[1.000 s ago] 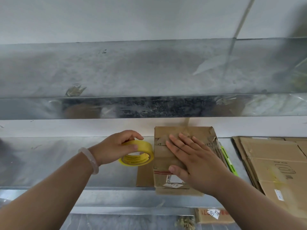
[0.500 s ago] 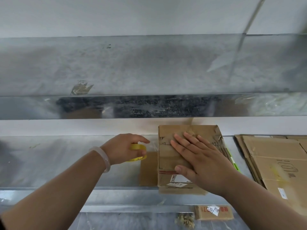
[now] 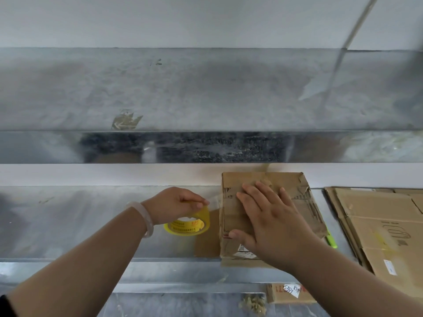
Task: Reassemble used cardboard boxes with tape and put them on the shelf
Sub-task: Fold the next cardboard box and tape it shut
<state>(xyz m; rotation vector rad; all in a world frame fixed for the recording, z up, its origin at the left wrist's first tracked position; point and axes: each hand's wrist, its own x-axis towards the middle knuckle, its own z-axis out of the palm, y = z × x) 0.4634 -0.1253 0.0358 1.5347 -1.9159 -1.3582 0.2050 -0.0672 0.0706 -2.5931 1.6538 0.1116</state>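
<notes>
A small worn cardboard box (image 3: 231, 207) stands on the metal shelf (image 3: 68, 225), its top flaps closed. My right hand (image 3: 272, 220) presses flat on the box top with straight fingers. Left of the box, my left hand (image 3: 176, 204) grips a yellow roll of clear tape (image 3: 190, 225), tilted on edge just above the shelf. A clear strip of tape (image 3: 215, 200) stretches from the roll to the box's left top edge.
Flattened cardboard boxes (image 3: 377, 227) lie stacked on the shelf at the right. A green pen-like object (image 3: 330, 239) lies between them and the box. An upper metal shelf (image 3: 183, 88) runs overhead. Below are a small labelled carton (image 3: 290, 294) and some debris (image 3: 253, 304).
My left hand lifted the tape roll, moved it toward the box and pulled it back left, with a strip now drawn out to the box. My right hand stayed pressed on the box top.
</notes>
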